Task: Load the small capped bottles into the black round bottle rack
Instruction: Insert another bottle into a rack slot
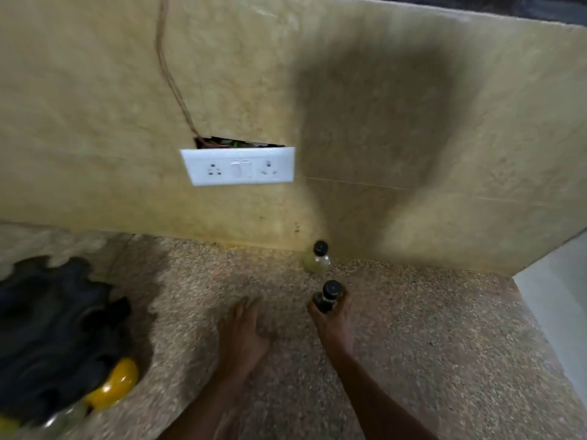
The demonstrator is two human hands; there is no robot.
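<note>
Speckled stone worktop, one bottle in hand and one by the wall.

Right hand has its grip clamped on a small dark bottle with a black cap, held upright just above the worktop. Left hand lies beside it, fingers together and flat, holding nothing. A second bottle, clear with pale yellowish contents and a black cap, stands upright against the tan wall, just beyond the held one. The black rack sits at the far left edge, blurred, well apart from both hands, with yellow items at its near side. A white socket plate is on the wall.
</note>
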